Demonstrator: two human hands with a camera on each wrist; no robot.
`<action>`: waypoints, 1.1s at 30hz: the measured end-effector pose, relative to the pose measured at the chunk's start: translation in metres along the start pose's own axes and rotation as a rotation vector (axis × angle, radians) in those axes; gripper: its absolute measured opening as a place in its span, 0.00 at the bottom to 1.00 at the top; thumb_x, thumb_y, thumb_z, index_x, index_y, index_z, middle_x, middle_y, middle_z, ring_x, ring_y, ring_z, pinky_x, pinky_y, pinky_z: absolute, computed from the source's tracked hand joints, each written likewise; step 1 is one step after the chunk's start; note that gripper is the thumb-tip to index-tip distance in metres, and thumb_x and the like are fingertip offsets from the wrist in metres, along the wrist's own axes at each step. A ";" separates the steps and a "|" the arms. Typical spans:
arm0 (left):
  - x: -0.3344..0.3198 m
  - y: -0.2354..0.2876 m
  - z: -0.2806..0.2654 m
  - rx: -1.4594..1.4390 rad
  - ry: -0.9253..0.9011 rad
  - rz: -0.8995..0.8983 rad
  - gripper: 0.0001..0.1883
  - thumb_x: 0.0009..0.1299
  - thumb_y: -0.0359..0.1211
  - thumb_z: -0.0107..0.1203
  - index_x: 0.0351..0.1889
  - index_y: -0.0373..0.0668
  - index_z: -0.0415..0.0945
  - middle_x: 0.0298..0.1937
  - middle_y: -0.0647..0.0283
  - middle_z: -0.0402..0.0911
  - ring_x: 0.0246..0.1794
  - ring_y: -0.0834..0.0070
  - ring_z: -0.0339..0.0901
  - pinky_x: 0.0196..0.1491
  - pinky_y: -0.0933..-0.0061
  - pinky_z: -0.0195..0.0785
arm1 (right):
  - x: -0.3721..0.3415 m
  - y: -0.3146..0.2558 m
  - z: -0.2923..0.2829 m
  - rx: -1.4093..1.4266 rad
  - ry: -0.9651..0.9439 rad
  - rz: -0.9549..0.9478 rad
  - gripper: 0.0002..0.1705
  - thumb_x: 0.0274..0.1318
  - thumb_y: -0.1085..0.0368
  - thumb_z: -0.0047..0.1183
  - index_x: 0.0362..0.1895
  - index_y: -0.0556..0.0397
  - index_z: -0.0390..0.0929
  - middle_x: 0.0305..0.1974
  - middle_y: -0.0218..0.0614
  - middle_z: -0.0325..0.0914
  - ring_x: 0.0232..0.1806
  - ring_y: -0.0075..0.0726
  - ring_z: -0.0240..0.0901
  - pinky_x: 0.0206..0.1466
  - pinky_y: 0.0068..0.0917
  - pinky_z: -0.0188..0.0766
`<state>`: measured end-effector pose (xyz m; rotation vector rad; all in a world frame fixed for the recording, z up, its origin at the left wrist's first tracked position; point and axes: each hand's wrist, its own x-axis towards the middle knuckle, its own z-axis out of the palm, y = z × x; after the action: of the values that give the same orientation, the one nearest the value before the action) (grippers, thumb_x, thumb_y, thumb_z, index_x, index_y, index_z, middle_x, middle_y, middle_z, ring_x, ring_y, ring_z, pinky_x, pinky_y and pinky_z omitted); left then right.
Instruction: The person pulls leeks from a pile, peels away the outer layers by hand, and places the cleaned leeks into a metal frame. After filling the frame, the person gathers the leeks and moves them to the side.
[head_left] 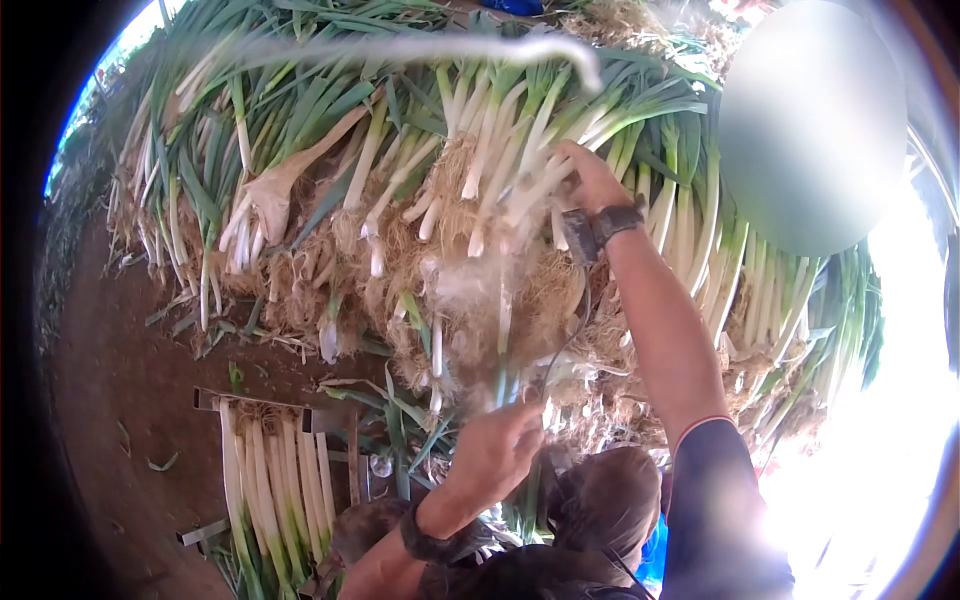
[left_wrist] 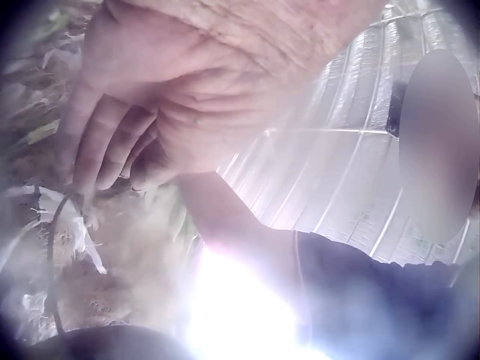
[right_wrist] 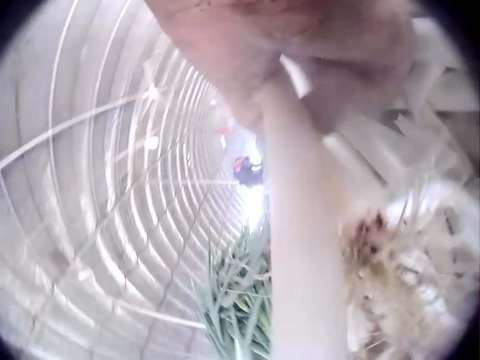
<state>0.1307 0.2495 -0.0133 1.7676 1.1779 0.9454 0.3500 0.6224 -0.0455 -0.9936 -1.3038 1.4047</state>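
A leek (right_wrist: 304, 247) stands out pale and thick in the right wrist view, its white shaft gripped by my right hand (head_left: 592, 182). In the head view that hand is over the leek pile (head_left: 490, 130), among white shafts and shaggy roots. My left hand (head_left: 495, 450) is lower, in front of my body, beside a blurred streak of pale stem. Its fingers (left_wrist: 94, 150) bend loosely downward in the left wrist view, with nothing visible between them. A thin dark cord (left_wrist: 52, 262) passes close by the fingertips.
At lower left, several trimmed leeks (head_left: 270, 480) lie side by side in a metal-edged holder (head_left: 212, 400). Brown soil (head_left: 130, 370) with leaf scraps shows on the left. A ribbed plastic tunnel wall (right_wrist: 97, 187) curves alongside. Loose roots and peelings (head_left: 600, 400) cover the ground ahead of my knees.
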 end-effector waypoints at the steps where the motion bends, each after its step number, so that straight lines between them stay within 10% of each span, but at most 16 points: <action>1: 0.001 -0.001 0.002 0.004 0.001 0.003 0.14 0.67 0.25 0.61 0.51 0.36 0.79 0.41 0.49 0.86 0.39 0.57 0.86 0.41 0.64 0.80 | 0.008 -0.006 -0.007 0.002 -0.001 -0.004 0.19 0.55 0.65 0.63 0.53 0.48 0.83 0.44 0.37 0.81 0.38 0.35 0.79 0.42 0.33 0.79; 7: -0.003 -0.001 0.004 0.028 0.002 0.021 0.13 0.67 0.25 0.62 0.50 0.36 0.78 0.41 0.50 0.87 0.37 0.58 0.87 0.39 0.64 0.80 | -0.020 -0.047 0.000 -0.111 -0.097 0.272 0.21 0.58 0.55 0.64 0.52 0.49 0.80 0.55 0.44 0.77 0.45 0.42 0.80 0.62 0.34 0.78; 9: -0.005 -0.002 0.004 0.024 0.049 0.077 0.13 0.67 0.25 0.62 0.50 0.36 0.78 0.40 0.51 0.87 0.37 0.57 0.87 0.39 0.64 0.80 | -0.077 -0.111 0.041 0.048 0.185 0.223 0.26 0.58 0.46 0.63 0.52 0.52 0.81 0.52 0.44 0.79 0.45 0.42 0.80 0.60 0.36 0.80; 20: -0.011 0.003 0.006 0.011 -0.022 0.032 0.13 0.68 0.26 0.62 0.49 0.35 0.78 0.42 0.50 0.86 0.38 0.56 0.86 0.41 0.63 0.79 | -0.113 -0.073 -0.017 -0.342 0.169 0.471 0.13 0.57 0.68 0.63 0.43 0.64 0.84 0.38 0.45 0.83 0.41 0.38 0.82 0.46 0.29 0.82; 23: -0.012 0.003 0.010 0.026 -0.023 0.033 0.13 0.68 0.26 0.61 0.50 0.35 0.77 0.42 0.50 0.86 0.37 0.57 0.86 0.40 0.63 0.79 | -0.100 -0.026 -0.024 -0.441 0.080 0.110 0.08 0.58 0.75 0.57 0.41 0.58 0.86 0.33 0.44 0.83 0.39 0.42 0.82 0.45 0.28 0.82; 25: -0.014 0.003 0.011 0.041 -0.003 0.066 0.13 0.68 0.25 0.61 0.51 0.36 0.76 0.41 0.51 0.85 0.36 0.58 0.86 0.39 0.63 0.79 | -0.086 -0.023 -0.020 -0.381 0.203 0.361 0.15 0.61 0.78 0.49 0.42 0.50 0.87 0.45 0.50 0.81 0.42 0.47 0.82 0.52 0.32 0.83; 27: -0.014 0.000 0.015 0.043 0.054 0.146 0.15 0.69 0.25 0.61 0.52 0.37 0.73 0.37 0.54 0.85 0.33 0.61 0.85 0.36 0.64 0.78 | -0.107 -0.021 -0.028 -0.938 0.009 0.101 0.20 0.65 0.78 0.43 0.49 0.45 0.86 0.59 0.51 0.75 0.49 0.47 0.80 0.62 0.34 0.80; 33: -0.014 -0.001 0.011 0.065 0.012 0.147 0.17 0.69 0.25 0.60 0.54 0.37 0.71 0.35 0.55 0.84 0.31 0.59 0.84 0.34 0.63 0.78 | -0.180 -0.153 0.040 -0.395 0.235 0.466 0.20 0.70 0.65 0.49 0.64 0.47 0.75 0.63 0.44 0.74 0.62 0.44 0.74 0.72 0.35 0.71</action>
<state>0.1363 0.2337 -0.0206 1.9238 1.1092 1.0141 0.3682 0.4358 0.1040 -1.7635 -1.2444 1.3311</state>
